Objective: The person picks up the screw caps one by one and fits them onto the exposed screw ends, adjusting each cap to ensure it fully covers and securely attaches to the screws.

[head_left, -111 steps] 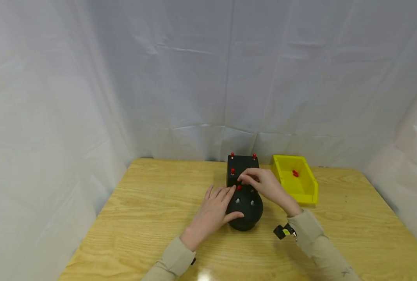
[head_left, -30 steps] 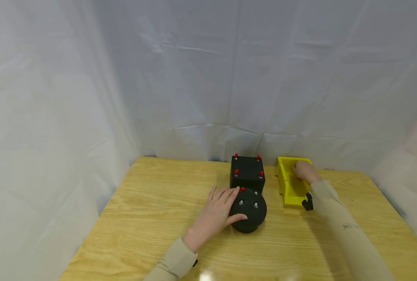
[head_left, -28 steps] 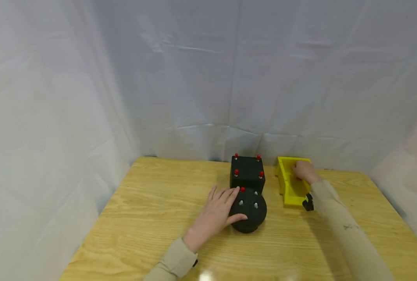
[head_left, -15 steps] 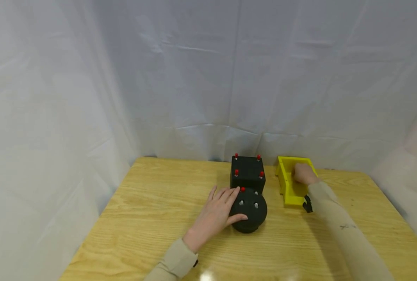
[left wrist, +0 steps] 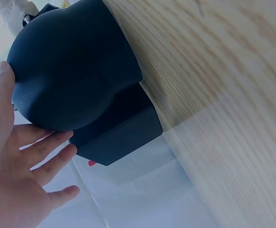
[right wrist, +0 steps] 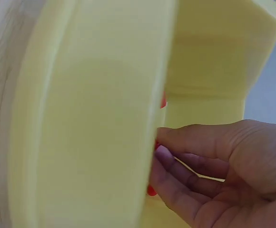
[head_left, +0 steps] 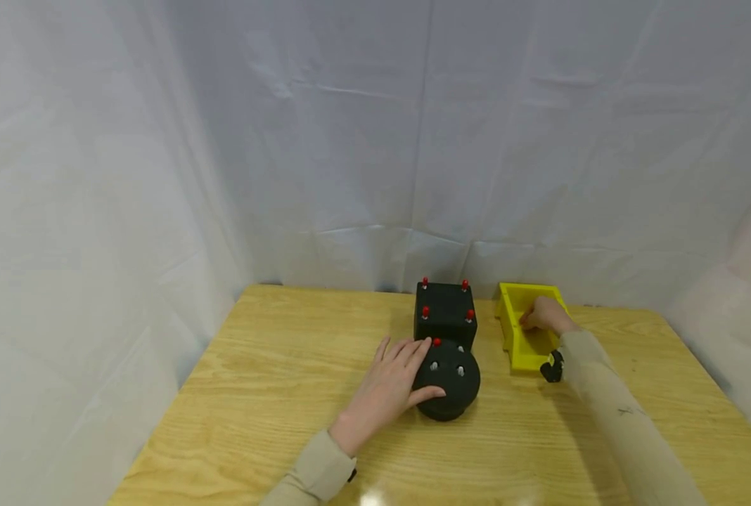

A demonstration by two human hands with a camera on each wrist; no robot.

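Head view: left hand [head_left: 384,390] lies flat w/ straight fingers against left side of black dome [head_left: 446,383], near-centre of desk [head_left: 274,393]. Black cube [head_left: 446,314] just behind it, red pegs on top. Right hand [head_left: 543,315] reaches into yellow bin [head_left: 513,330], right of cube.

Left wrist view: left hand [left wrist: 14,185] spread, touching black dome [left wrist: 71,66]; dome looks rigid, smooth, prob. steady under a flat palm.

Right wrist view: right hand [right wrist: 214,166] fingers curled by bin wall [right wrist: 95,118], tips at a small red peg [right wrist: 152,191]. Pinch not clear; can't tell if held. Peg looks light, hard, tiny: fingertip pinch on shaft suits.
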